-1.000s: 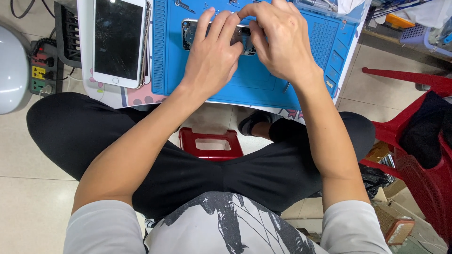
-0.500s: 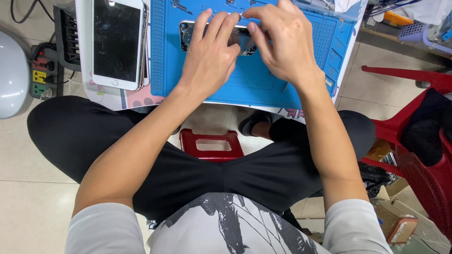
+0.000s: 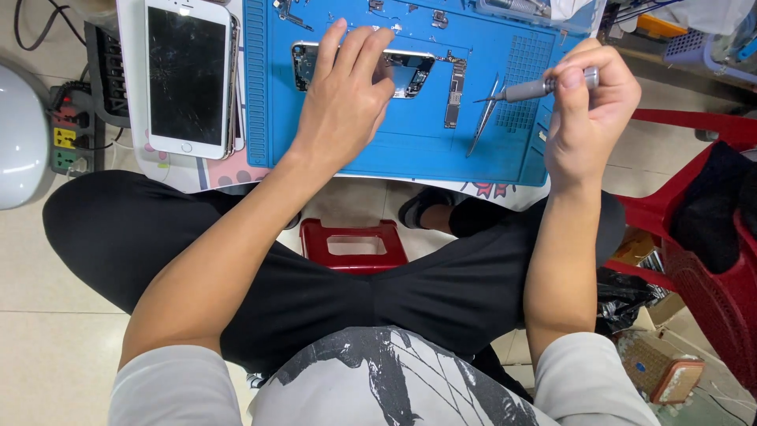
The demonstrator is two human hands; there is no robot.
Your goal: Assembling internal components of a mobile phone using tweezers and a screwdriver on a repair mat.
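Low on the tiled floor stands a small white desk, and on it lies a blue work mat with many small compartments along its far edge. At the 9 o'clock side of the mat rests a white phone with a cracked dark screen. Under the desk edge, between the knees, a red stool shows.

On the mat, toward 12 o'clock, lies the opened phone body, without its screen. Just at its 3 o'clock side lies a narrow circuit board, and beside that a pair of tweezers, slanted.

The left hand lies flat on the phone body, palm down, with the fingers stretched forward and close together; they press it and do not grip it. The right hand is raised at the 3 o'clock side of the mat, well apart from the phone body. Its fingers are closed around a thin grey screwdriver, whose tip points toward 9 o'clock, over the tweezers.

I judge that the work is at the stage of taking parts out of the phone body. The next move needs a steady left hand and a fine aim of the tip on a small screw.
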